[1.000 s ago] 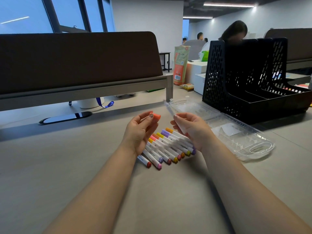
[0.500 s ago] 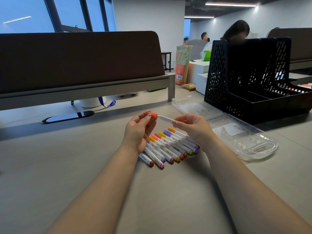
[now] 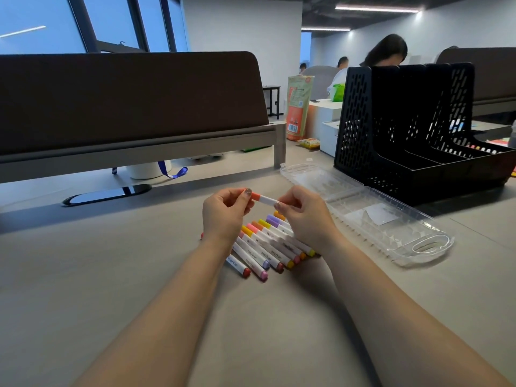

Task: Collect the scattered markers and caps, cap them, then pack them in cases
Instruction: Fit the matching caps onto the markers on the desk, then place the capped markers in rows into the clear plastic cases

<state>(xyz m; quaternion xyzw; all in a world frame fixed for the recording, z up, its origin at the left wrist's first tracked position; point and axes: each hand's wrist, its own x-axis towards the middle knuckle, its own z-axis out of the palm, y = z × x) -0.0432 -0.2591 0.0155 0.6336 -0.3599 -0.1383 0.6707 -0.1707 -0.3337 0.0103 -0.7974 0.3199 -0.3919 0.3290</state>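
The fingers of the left hand pinch the orange cap at one end of a white marker. The fingers of the right hand pinch its other end, so the marker is held in the air between both hands, over the desk. Under the hands a row of capped markers lies side by side on the desk with red, pink, purple, yellow and orange ends, and to the right of it a clear case lies open and flat with a black file rack standing behind it.
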